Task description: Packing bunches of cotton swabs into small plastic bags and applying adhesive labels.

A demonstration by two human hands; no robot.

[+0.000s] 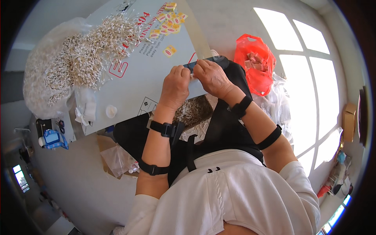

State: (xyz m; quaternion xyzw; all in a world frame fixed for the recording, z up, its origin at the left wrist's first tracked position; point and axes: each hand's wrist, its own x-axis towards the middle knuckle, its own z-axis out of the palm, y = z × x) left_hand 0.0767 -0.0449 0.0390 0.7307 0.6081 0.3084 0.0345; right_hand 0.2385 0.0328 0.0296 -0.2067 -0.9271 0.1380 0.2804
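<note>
My left hand [176, 87] and my right hand [212, 77] meet over the table's near right edge. Both have their fingers curled and pinched close together. A small whitish bit shows between them; the fingers cover too much of it to tell its kind. Beneath the hands lies a dark, flat object, partly covered. A big heap of cotton swabs [88, 55] spreads over the left of the table, partly in a clear plastic bag [35, 74]. Several small yellow-and-white packets [170, 23] lie at the far edge, with a single packet [169, 51] nearer the hands.
Below the hands, between my legs, a box holds more swabs [194, 109]. A red plastic bag [256, 64] with pinkish packets stands on the right, beside clear plastic bags [278, 102]. On the table's near left are a small white round piece [111, 111] and white wadding [89, 107].
</note>
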